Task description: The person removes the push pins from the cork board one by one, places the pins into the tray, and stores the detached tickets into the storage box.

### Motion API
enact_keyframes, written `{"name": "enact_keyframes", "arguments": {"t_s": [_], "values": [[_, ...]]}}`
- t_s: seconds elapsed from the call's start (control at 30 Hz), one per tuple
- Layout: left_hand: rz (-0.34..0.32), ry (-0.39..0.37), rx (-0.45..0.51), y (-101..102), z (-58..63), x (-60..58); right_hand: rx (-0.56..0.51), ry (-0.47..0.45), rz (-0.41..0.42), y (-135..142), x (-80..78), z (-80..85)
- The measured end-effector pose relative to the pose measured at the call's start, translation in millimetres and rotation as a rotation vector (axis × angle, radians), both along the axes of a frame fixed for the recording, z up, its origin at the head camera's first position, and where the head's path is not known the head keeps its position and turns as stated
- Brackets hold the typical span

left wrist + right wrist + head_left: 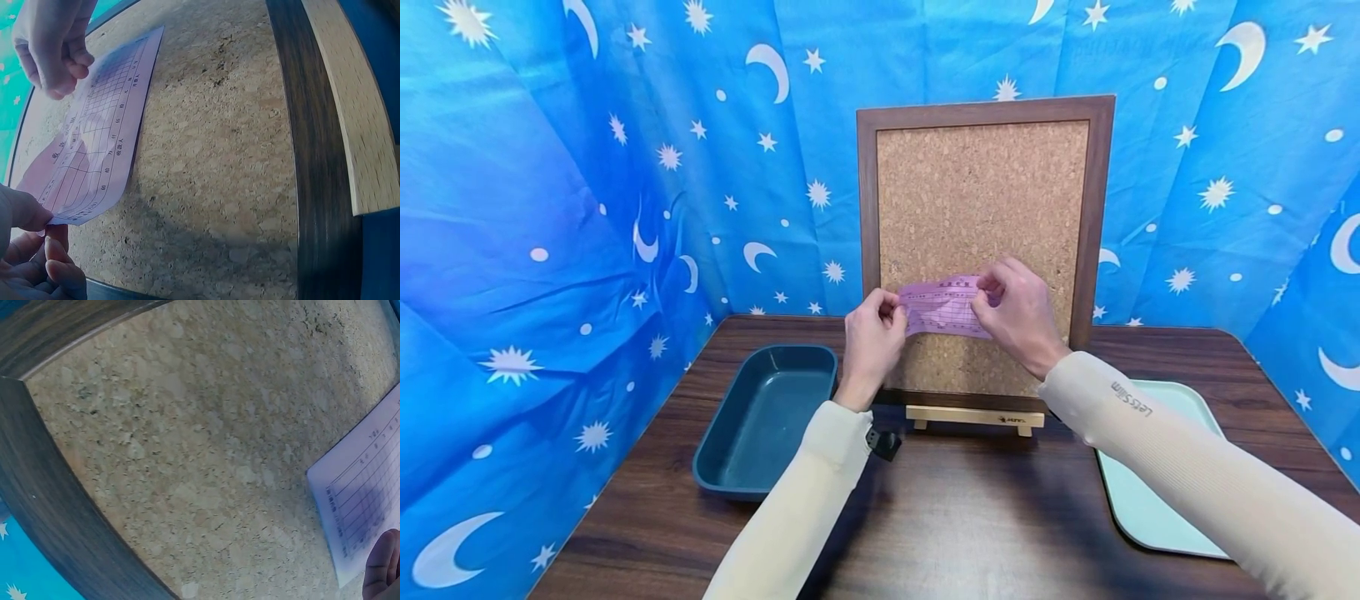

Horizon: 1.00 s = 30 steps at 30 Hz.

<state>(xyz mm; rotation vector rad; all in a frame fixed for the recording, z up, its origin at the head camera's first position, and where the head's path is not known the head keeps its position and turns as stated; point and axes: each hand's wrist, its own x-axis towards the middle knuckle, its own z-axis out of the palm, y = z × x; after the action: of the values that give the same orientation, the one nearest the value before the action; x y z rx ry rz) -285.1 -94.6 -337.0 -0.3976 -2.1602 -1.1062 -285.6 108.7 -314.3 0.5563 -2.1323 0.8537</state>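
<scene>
A pink printed receipt slip (943, 307) with a ruled grid spans the lower part of a cork board (981, 200) in a brown frame. It bows slightly in its middle. My left hand (874, 340) pinches its left edge between thumb and fingertips, seen close up in the left wrist view. At the slip's upper right, my right hand (1018, 312) has curled fingers and holds that end; the exact grip is partly hidden. In the right wrist view, the slip's free corner (337, 487) lies near the cork, with one fingertip (381, 565) beside it.
The board leans on a small light wooden stand (973, 415) on a dark wooden table (955, 517). A deep blue tray (760, 425) sits left of it. A pale green tray (1150, 500) lies right, partly under my right sleeve. Blue star-patterned cloth (685, 167) hangs behind.
</scene>
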Motion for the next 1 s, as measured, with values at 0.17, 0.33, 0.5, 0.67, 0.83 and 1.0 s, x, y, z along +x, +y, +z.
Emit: {"name": "enact_keyframes", "arguments": {"t_s": [0.17, 0.33, 0.5, 0.67, 0.83, 1.0], "values": [[0.002, -0.004, 0.001, -4.7, -0.2, -0.1, -0.006, -0.001, -0.006, 3.1, -0.4, -2.1], [0.013, -0.018, 0.006, -10.5, -0.6, 0.1, 0.004, 0.003, -0.027, 7.7, -0.2, -4.0], [0.022, -0.048, 0.023, -16.2, -1.0, 1.2, 0.006, -0.004, -0.046, 13.3, 1.7, -5.0], [0.040, -0.055, 0.028, -21.8, -0.7, 2.3, -0.013, 0.012, -0.043, 18.2, 2.8, -4.7], [0.064, -0.072, 0.034, -27.1, 0.1, 3.0, -0.015, 0.027, -0.055, 23.6, 2.2, -5.6], [0.076, -0.085, 0.043, -31.8, -0.1, 3.2, -0.009, 0.024, -0.056, 28.0, 3.2, -7.9]]}}
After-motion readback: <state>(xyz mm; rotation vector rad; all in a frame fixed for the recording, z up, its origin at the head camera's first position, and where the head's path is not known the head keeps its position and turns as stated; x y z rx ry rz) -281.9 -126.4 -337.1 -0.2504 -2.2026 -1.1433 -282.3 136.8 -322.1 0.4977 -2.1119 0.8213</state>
